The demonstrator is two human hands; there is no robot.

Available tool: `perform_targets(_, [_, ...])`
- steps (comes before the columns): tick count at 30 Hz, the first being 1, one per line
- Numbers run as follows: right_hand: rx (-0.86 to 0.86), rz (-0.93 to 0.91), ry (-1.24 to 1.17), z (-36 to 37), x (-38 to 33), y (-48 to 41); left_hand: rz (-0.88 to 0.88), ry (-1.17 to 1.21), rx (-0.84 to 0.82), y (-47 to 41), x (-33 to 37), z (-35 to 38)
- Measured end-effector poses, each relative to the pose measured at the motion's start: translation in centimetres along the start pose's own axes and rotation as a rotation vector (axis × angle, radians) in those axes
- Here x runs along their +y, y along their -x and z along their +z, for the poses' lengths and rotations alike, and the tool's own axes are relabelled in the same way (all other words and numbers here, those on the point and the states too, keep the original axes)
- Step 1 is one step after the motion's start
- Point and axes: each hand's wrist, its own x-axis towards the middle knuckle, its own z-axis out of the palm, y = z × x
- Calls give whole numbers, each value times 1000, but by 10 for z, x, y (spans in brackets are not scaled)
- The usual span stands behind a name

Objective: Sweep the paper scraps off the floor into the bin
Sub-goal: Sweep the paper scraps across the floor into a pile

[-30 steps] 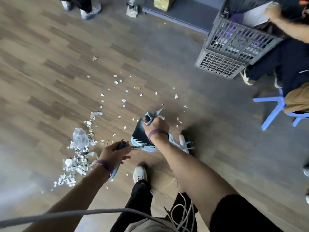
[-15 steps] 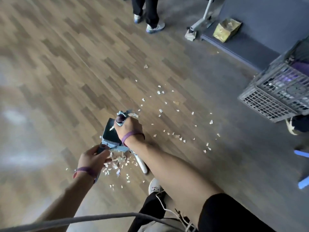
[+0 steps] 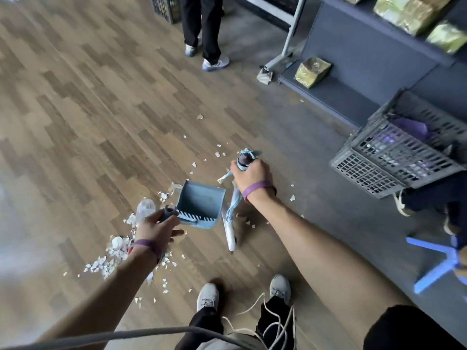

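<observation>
A: Nearest first?

B: Two grey shoes (image 3: pixel 207 296) planted on the wood-plank floor (image 3: pixel 75 109), with a white cord (image 3: pixel 265 322) dangling above them.

A: And the hands?

B: For the left hand (image 3: pixel 156 227), a tight curl round the handle of the blue dustpan (image 3: pixel 199 204), mouth turned away. Cannot tell whether the pan is touching the planks. For the right hand (image 3: pixel 250 175), a fist clamped on the top of the broom (image 3: pixel 229 231), shaft slanting down just beside the pan's right wall. Purple bands (image 3: pixel 257 188) on both wrists.

A: And the paper scraps (image 3: pixel 111 258)?

B: Heaped thickest on the planks under and left of the left wrist, a clear plastic piece (image 3: pixel 145 207) at the heap's far end. Thinner scatter beyond the pan and round the broom.

A: Farther out?

B: Right of the broom, plain grey flooring (image 3: pixel 316 160) instead of planks. Standing on it, a lattice crate (image 3: pixel 404 157) with something purple inside. Near the floor's right edge, a blue stool (image 3: pixel 434 263). Beyond, dark shelving (image 3: pixel 353 59) holding gold packets (image 3: pixel 312 72), one on the bottom shelf. Farthest, a standing person's trouser legs (image 3: pixel 202 21) beside a black crate (image 3: pixel 164 8) at the floor's far edge.
</observation>
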Motion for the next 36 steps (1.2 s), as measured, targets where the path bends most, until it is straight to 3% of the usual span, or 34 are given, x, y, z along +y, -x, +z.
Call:
perform_targets(6, [152, 40, 49, -114, 83, -73, -10, -15, -96, 15, 17, 123])
perform_targets(14, [199, 56, 144, -244, 185, -159, -65, -23, -163, 38, 38, 296])
perform_targets(19, [193, 101, 222, -288, 232, -196, -90, -34, -195, 41, 43, 358])
perform_targets(27, [-32, 157, 297, -251, 266, -222, -133, -46, -178, 28, 38, 365])
perform_targets(36, [-341, 88, 320, -122, 204, -186, -160, 5, -95, 8, 13, 279])
